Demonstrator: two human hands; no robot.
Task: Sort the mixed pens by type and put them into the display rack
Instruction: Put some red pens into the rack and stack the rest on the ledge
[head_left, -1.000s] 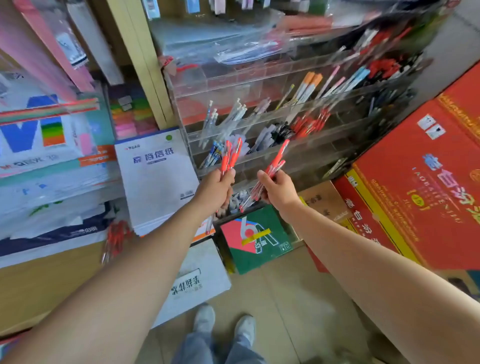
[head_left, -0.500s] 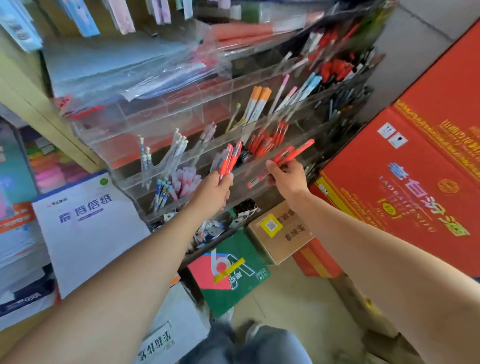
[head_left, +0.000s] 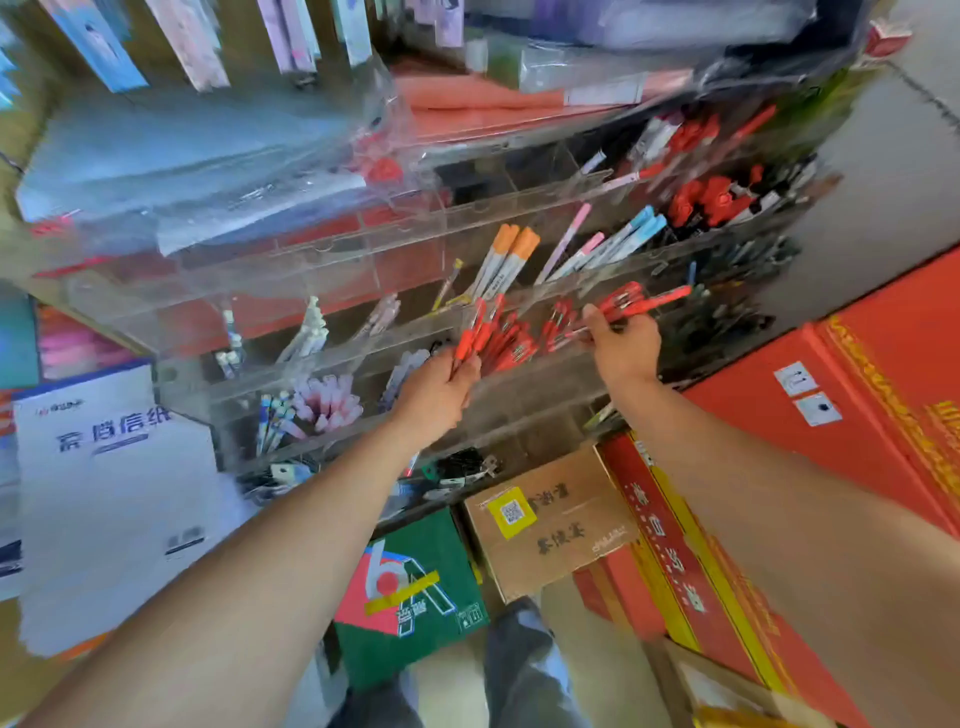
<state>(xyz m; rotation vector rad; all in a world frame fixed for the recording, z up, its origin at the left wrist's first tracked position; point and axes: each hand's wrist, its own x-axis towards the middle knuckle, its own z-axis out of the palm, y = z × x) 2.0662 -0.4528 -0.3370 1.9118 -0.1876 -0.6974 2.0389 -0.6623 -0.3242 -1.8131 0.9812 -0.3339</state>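
The display rack (head_left: 363, 249) stands far and central, its tiers stepping up and away. Packs of plastic sleeves (head_left: 182, 156) lie on its top. The left hand (head_left: 436, 395) holds a bunch of pens (head_left: 470, 338) at the front wall of a middle tier. The right hand (head_left: 623, 348), to its right at the same tier, holds a second bunch (head_left: 641, 304) that points right. Between the two hands, loose pens (head_left: 514, 345) lie in that tier's compartment. A paper pad (head_left: 114, 493) leans left of the rack. Below the rack, nearer, a flat box (head_left: 415, 597) sits left of a cardboard box (head_left: 550, 525). Stacked cartons (head_left: 857, 415) fill the right side.
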